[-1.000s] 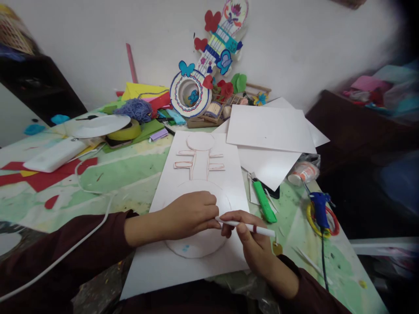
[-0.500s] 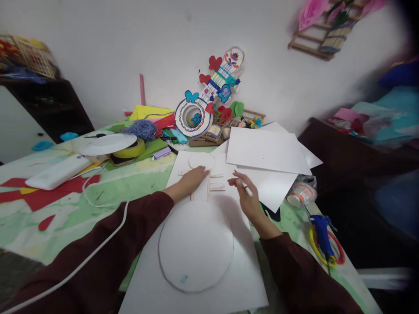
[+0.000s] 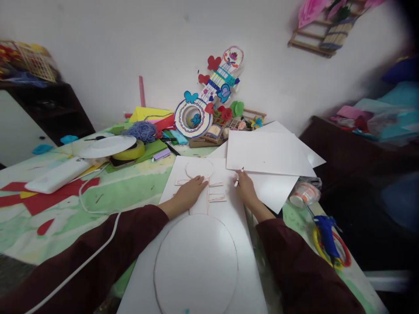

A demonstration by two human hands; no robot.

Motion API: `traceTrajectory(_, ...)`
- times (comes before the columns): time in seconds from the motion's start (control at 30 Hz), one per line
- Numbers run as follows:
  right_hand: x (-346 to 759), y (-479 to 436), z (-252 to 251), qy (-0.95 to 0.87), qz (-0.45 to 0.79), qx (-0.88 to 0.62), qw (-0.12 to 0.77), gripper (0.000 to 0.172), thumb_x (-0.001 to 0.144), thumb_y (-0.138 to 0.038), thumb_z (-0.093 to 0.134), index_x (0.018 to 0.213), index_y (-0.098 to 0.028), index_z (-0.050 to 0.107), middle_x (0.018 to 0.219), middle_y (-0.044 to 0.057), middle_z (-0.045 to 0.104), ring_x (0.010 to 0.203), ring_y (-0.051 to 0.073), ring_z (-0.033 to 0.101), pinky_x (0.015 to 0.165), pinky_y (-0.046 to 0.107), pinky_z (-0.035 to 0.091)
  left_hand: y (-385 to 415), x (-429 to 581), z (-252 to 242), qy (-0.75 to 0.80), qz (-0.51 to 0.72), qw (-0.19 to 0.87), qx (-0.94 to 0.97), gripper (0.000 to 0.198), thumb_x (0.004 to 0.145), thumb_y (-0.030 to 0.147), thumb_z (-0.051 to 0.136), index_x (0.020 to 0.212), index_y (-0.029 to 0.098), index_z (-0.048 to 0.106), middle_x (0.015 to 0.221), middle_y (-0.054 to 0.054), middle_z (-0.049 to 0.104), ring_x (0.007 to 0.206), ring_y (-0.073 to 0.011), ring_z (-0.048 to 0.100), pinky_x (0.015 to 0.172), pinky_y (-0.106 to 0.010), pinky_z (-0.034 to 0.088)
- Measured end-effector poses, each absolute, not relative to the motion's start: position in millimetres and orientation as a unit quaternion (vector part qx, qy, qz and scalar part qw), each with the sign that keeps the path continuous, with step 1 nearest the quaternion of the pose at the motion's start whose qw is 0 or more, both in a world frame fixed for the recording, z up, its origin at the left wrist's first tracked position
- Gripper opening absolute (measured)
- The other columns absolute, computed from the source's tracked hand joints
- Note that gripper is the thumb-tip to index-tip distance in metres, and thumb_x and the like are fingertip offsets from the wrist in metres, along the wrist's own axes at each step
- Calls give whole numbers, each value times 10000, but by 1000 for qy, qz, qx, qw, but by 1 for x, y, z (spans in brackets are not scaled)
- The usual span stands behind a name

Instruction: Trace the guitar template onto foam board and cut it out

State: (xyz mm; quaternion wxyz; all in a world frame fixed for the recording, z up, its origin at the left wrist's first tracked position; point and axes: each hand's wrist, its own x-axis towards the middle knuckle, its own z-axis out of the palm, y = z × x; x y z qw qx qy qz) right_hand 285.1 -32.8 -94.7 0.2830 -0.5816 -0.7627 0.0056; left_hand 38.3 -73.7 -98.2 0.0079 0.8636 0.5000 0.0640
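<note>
A white sheet [image 3: 140, 285] lies in front of me, bearing a pencil-like outline: a small circle on top, a narrow neck with side bars, and a large round shape [image 3: 196, 261] nearest me. I cannot tell whether that round shape is drawn or a separate disc. Across the neck rests my left hand [image 3: 190, 194], fingers stretched out flat, holding nothing. My right hand [image 3: 246, 188], at the sheet's right edge, has its fingers closed around a slim white pen [image 3: 238, 178]. The pen is tilted, and I cannot tell whether it touches paper.
More white sheets [image 3: 268, 152] lie at the back right. A decorated paper guitar [image 3: 209, 89] leans against the wall. On the left are a white plate [image 3: 108, 146], yellow tape [image 3: 132, 150] and red scraps [image 3: 49, 196]. A blue glue gun [image 3: 327, 235] sits right; a white cable [image 3: 113, 235] crosses my left sleeve.
The sheet has slid toward me, with my left hand still flat on it. My right hand has come down to the sheet's right edge, and the pen has turned in its fingers.
</note>
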Motion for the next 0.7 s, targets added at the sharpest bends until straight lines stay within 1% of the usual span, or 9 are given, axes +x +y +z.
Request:
traceTrajectory(0.1,290,-9,-90,-759,6,-602,248,350,882,-235,376,1165,-114,543,1104,186,589,1033,290,538,865,415,407,-77,38,-98,498,61,3,865,524,868,13,294,1356,170,404,1449,-106,392,1351,-206,320,1035,-353,371)
traceTrajectory(0.2,293,12,-87,-760,17,-610,221,371,896,-251,376,1215,-119,512,1137,175,587,1004,267,553,864,390,404,-80,38,-98,487,64,-2,871,519,867,6,283,1352,142,410,1431,-120,410,1343,-215,328,1049,-358,353)
traceTrajectory(0.33,288,14,-90,-759,28,-616,210,415,907,-258,351,1279,-103,452,1218,192,537,1027,263,545,882,390,399,-75,35,-99,472,78,3,878,509,878,21,267,1353,138,407,1426,-119,412,1339,-215,326,1047,-365,349)
traceTrajectory(0.37,285,7,-91,-760,30,-614,208,423,905,-260,352,1285,-99,445,1230,197,527,1040,268,539,886,392,399,-73,33,-99,471,80,4,878,512,882,26,261,1353,163,406,1431,-105,408,1338,-208,327,1056,-388,333)
traceTrajectory(0.43,278,-15,-93,-770,36,-604,205,429,895,-266,375,1283,-99,448,1238,199,519,1069,280,527,892,394,401,-68,29,-99,477,80,11,875,531,883,26,253,1351,228,403,1446,-69,396,1343,-205,315,1075,-488,276)
traceTrajectory(0.5,273,-45,-95,-785,40,-583,207,426,883,-268,402,1276,-115,458,1239,185,522,1103,282,510,909,393,396,-64,27,-98,487,77,23,870,549,879,25,253,1344,274,403,1455,-44,388,1349,-214,299,1057,-592,230)
traceTrajectory(0.53,270,-60,-95,-795,42,-564,218,426,881,-273,406,1273,-114,459,1247,188,515,1107,283,509,907,395,398,-63,26,-98,490,79,29,867,546,879,31,255,1341,281,405,1453,-40,392,1350,-219,296,1043,-617,229)
traceTrajectory(0.6,266,-88,-96,-809,65,-538,229,421,885,-294,405,1264,-118,461,1226,182,528,1095,276,518,896,394,406,-60,27,-96,490,88,33,867,511,888,56,264,1321,269,434,1426,-46,430,1336,-228,318,1023,-601,280)
traceTrajectory(0.7,261,-115,-96,-815,100,-520,235,412,884,-317,409,1247,-132,470,1173,167,558,1064,268,531,876,397,415,-58,28,-93,473,104,26,874,439,906,111,292,1282,221,492,1379,-65,485,1293,-224,387,1020,-472,352)
